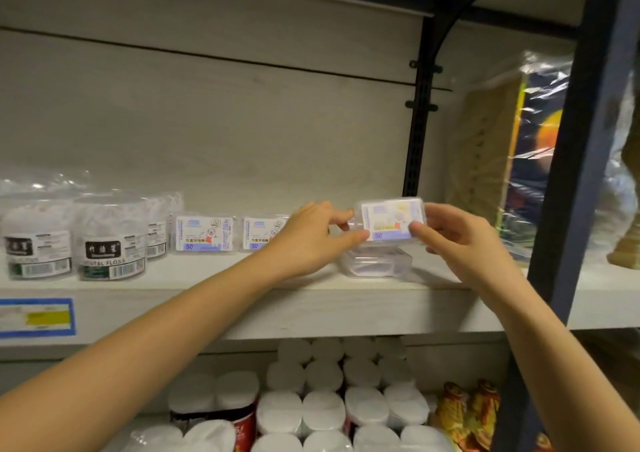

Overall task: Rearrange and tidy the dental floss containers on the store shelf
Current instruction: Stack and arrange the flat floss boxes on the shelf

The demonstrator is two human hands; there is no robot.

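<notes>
A small clear floss box [391, 219] with a white and purple label is held upright just above the shelf. My left hand [311, 240] pinches its left end and my right hand [457, 240] pinches its right end. Directly below it another clear floss box [377, 264] lies flat on the pale shelf board [207, 278]. Two more of the same boxes [202, 235] [259, 233] stand upright in a row to the left; my left hand partly covers the second. Round dental floss jars [110, 243] [36, 243] with black labels stand at the far left.
A black shelf upright [420, 122] rises behind the held box. A dark blue post [581, 139] and plastic-wrapped goods [519, 157] bound the right side. Below the shelf sit several white-lidded canisters [322, 413]. A blue price tag [36, 316] is on the shelf edge.
</notes>
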